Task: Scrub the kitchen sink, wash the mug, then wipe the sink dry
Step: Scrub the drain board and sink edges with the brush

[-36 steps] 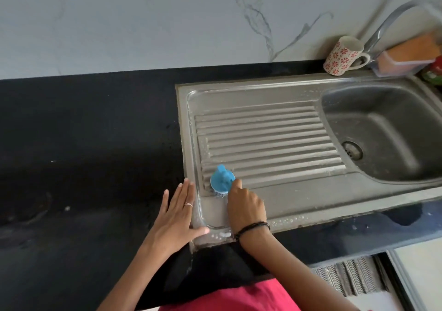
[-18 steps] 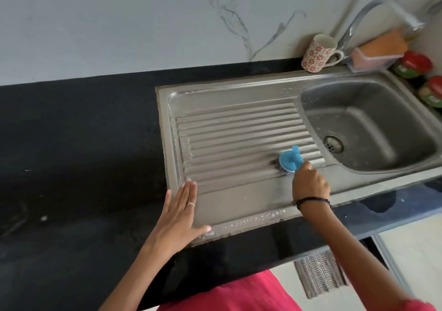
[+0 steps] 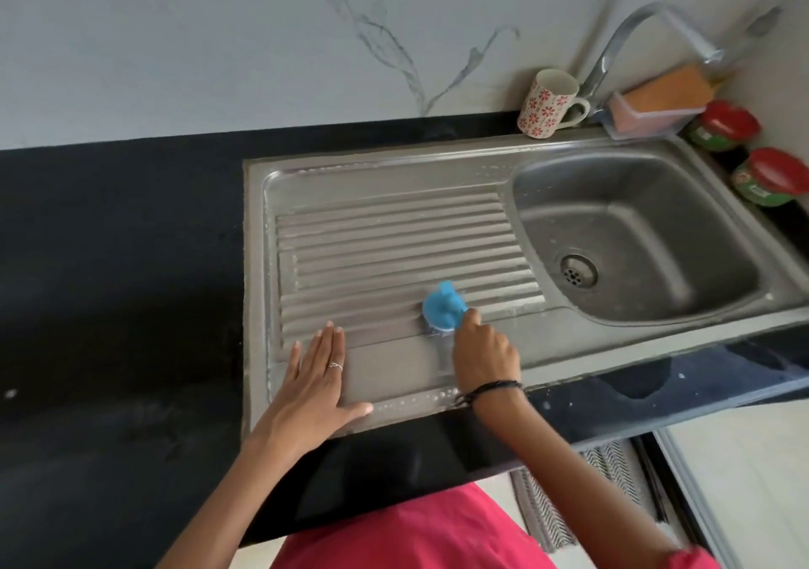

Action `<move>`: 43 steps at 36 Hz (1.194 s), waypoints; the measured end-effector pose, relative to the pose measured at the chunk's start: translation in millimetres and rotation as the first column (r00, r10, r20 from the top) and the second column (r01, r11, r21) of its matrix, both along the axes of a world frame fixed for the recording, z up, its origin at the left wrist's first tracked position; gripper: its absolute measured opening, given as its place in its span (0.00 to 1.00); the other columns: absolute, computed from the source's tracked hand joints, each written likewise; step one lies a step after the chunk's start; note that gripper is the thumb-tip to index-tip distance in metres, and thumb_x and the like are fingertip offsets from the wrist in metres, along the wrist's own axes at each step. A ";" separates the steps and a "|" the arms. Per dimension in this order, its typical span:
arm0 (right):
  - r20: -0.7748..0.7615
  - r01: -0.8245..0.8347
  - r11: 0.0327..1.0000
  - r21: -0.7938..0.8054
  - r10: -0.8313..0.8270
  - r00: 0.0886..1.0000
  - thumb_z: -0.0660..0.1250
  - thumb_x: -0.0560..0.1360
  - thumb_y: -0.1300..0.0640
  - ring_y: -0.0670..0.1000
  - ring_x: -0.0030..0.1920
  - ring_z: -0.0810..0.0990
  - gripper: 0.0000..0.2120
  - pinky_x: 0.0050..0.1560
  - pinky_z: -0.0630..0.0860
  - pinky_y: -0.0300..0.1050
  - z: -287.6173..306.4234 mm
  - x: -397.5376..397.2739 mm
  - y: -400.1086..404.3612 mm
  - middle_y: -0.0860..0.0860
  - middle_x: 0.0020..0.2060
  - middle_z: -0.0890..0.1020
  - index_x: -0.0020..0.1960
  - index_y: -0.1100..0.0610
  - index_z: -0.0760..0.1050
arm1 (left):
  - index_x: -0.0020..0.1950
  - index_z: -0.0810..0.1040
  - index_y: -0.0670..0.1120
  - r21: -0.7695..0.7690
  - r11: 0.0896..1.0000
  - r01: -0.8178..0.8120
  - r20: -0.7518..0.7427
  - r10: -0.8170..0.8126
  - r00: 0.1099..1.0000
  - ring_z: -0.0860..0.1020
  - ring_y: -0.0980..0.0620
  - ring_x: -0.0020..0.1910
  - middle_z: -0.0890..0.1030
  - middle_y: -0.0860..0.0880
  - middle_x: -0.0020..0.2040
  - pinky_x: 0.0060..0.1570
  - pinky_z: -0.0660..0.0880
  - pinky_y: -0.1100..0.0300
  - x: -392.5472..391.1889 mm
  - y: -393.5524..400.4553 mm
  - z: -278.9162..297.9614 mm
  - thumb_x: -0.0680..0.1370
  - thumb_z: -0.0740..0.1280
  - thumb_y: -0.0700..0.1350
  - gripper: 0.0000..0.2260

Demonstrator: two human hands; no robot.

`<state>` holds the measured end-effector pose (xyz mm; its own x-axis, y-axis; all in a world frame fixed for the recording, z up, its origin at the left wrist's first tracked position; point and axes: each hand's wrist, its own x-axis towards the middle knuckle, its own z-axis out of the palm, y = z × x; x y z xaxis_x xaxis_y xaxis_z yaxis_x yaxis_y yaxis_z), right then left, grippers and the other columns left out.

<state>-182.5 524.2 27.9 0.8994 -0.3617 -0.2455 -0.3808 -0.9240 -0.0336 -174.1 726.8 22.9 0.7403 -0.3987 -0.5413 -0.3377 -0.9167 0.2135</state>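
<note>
A steel sink [image 3: 494,166] with a ribbed drainboard and a basin on the right is set into a black counter. My right hand [image 3: 483,356] grips a round blue scrub brush [image 3: 444,307] and presses it on the near ribs of the drainboard. My left hand [image 3: 313,382] rests flat, fingers straight, on the sink's front left corner. A white mug with red flowers [image 3: 547,102] stands on the counter behind the sink, beside the tap.
A chrome tap [image 3: 621,43] arches over the basin. A clear tray with an orange sponge [image 3: 661,96] sits behind the basin. Two red-lidded jars [image 3: 770,177] stand at the right. The drain [image 3: 578,270] is open. Soap suds line the sink's front rim.
My right hand swept the brush right along the drainboard, then back toward the middle. My left hand has stayed flat on the front left corner.
</note>
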 end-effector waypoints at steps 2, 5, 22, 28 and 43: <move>0.012 0.063 0.997 -0.052 -0.063 0.998 0.49 0.82 0.58 0.56 0.53 0.81 0.14 0.48 0.77 0.48 4.0 -2.1 -39.9 0.55 0.52 0.81 0.65 0.61 0.64 | 0.66 0.24 0.43 -0.004 1.000 -0.009 -0.016 0.009 1.000 0.26 0.54 0.66 0.24 0.48 0.66 0.65 0.27 0.55 -3.2 -12.9 -1.5 0.77 0.55 0.63 0.43; 0.009 0.162 0.982 -0.097 -0.162 0.987 0.50 0.82 0.59 0.58 0.54 0.81 0.13 0.49 0.76 0.49 10.7 -9.0 -95.7 0.57 0.53 0.81 0.63 0.62 0.66 | 0.66 0.24 0.44 -0.027 0.999 -0.024 -0.035 0.023 0.999 0.26 0.54 0.66 0.24 0.48 0.67 0.65 0.27 0.55 -8.2 -33.7 -4.3 0.78 0.56 0.62 0.42; -0.153 -0.269 0.950 0.161 0.294 0.944 0.49 0.82 0.62 0.55 0.56 0.80 0.14 0.50 0.76 0.46 21.5 -46.8 -43.3 0.55 0.55 0.79 0.66 0.62 0.62 | 0.71 0.28 0.43 -0.031 0.964 -0.263 -0.019 0.263 0.965 0.28 0.58 0.67 0.28 0.48 0.73 0.68 0.28 0.54 -41.5 -84.9 -10.9 0.77 0.57 0.63 0.44; -0.104 -0.343 0.924 0.168 0.362 0.926 0.50 0.82 0.61 0.55 0.54 0.81 0.14 0.47 0.76 0.46 17.4 -38.2 -46.0 0.55 0.53 0.80 0.66 0.61 0.62 | 0.69 0.25 0.45 0.005 0.923 -0.385 0.009 0.385 0.923 0.29 0.57 0.68 0.26 0.50 0.69 0.69 0.30 0.54 -59.2 -53.6 -8.9 0.76 0.56 0.64 0.43; -0.076 -0.021 0.995 0.101 0.029 0.997 0.48 0.82 0.61 0.54 0.56 0.80 0.15 0.51 0.77 0.45 11.0 -17.9 -28.5 0.55 0.56 0.80 0.67 0.64 0.62 | 0.67 0.23 0.50 -0.042 0.947 -0.317 -0.029 0.316 0.948 0.27 0.57 0.69 0.25 0.52 0.71 0.70 0.29 0.54 -56.1 -4.5 -2.1 0.77 0.56 0.62 0.41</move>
<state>-200.4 495.7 39.0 0.8845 -0.3098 -0.3487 -0.3629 -0.9267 -0.0972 -230.2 722.3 20.8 0.8207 -0.1707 -0.5453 -0.0266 -0.9647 0.2620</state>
